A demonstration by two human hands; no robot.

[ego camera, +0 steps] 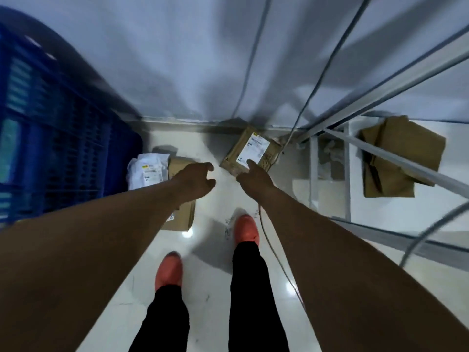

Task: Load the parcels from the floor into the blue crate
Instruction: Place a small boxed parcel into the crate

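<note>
Parcels lie on the white floor, none of them in the crate yet. The blue crate stands at the left, and it looks blurry. A white bag lies just beside the crate. A plain box lies next to the bag, partly hidden under the left arm. A labelled box sits farther off, close to the wall, with its white label facing up. Both bare arms reach down and forward. The left hand hangs over the plain box with its fingers loosely bent, and it holds nothing. The right hand is at the near edge of the labelled box. One finger points straight out onto the label, and the hand has not closed on the box. I cannot tell if the finger really touches it. Two orange shoes and black trouser legs show below the arms. A thin cable runs along the floor by the right shoe. A grey metal rack stands at the right. Some flat brown cardboard lies behind its bars.
</note>
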